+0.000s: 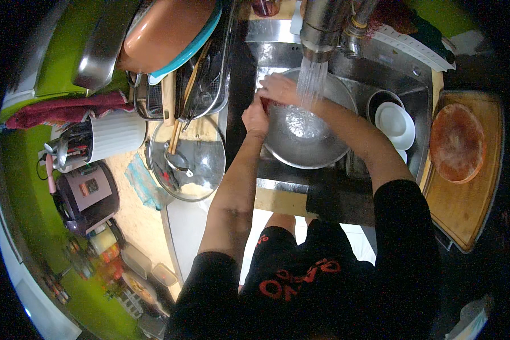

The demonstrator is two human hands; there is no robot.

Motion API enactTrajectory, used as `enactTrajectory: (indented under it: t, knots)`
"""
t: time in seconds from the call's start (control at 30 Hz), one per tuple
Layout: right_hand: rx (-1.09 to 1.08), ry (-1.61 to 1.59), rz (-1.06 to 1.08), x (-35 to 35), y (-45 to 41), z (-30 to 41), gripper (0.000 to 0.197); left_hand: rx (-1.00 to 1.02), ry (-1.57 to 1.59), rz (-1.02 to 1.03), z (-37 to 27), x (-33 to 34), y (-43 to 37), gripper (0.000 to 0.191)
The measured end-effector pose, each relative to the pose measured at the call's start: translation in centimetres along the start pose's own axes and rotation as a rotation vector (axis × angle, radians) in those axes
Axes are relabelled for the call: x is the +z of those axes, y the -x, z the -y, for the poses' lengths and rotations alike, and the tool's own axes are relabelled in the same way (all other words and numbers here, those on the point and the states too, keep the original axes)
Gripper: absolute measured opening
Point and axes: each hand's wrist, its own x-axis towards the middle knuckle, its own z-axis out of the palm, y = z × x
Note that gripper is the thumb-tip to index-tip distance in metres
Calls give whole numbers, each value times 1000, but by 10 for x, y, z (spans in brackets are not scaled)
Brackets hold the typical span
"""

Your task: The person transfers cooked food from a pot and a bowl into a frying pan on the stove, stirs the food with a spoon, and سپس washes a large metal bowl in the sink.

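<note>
A stream of water falls from the metal faucet [318, 40] into a wide round metal basin [310, 148] in the sink. My left hand [256, 118] is closed at the basin's left rim, on a small dark red item [264, 103] that is mostly hidden. Across the basin reaches my right arm, and my right hand [280, 88] lies over the top of that item, just left of the stream. Its fingers are blurred, so its grip is unclear. Rippling water covers the basin's bottom.
White dishes [394, 121] sit in the sink's right side. Further right, a round reddish-brown board [458, 143] rests on a wooden board [454, 208]. On the left are a glass lid [204, 165], a wire dish rack [153, 100], an orange pan [168, 32] and a cooker [87, 195].
</note>
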Motion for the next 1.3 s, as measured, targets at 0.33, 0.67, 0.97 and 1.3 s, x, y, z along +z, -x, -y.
enactTrajectory:
  t: [0.33,0.67,0.97,1.3]
  knots:
    - [1343,193,136,-97,86,40,23,-267,113,-114,-17,-40,42,71]
    - [850,-136,-79,-106,71,8,33,564,-372,141,-44,40,-84,34]
    - [1611,6,6,-118,184,74,57,-121,-33,126,-38,4,-22,69]
    - [854,412,73,-72,185,51,41,592,-301,984,-127,16,100,103]
